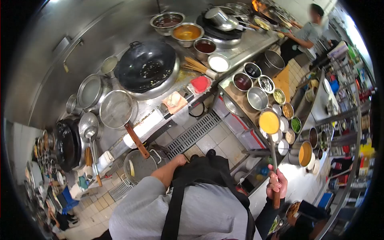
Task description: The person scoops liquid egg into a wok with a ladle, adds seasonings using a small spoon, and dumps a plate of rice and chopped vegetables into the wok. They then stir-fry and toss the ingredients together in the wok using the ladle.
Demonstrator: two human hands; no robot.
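Observation:
My right hand [277, 184] is wrapped round the wooden grip of a long-handled ladle [270, 122]. The ladle's bowl holds a smooth yellow liquid and is over the seasoning pots on the right-hand counter. Around it stand a bare metal pot [257, 98], a pot of chopped green herbs [296, 125] and several small pots. A tall container of orange-yellow liquid [305, 154] is farther right. My left hand [182, 160] hangs low beside my black apron, near a large pot [139, 167] with two handles; its fingers are mostly hidden.
A black wok [147, 66] with food bits sits on the range, beside a wooden-handled strainer [116, 109] and a perforated ladle [89, 125]. Bowls of sauce [187, 33] line the back. Another person [306, 38] works at a flaming wok. A drain grate [195, 134] crosses the floor.

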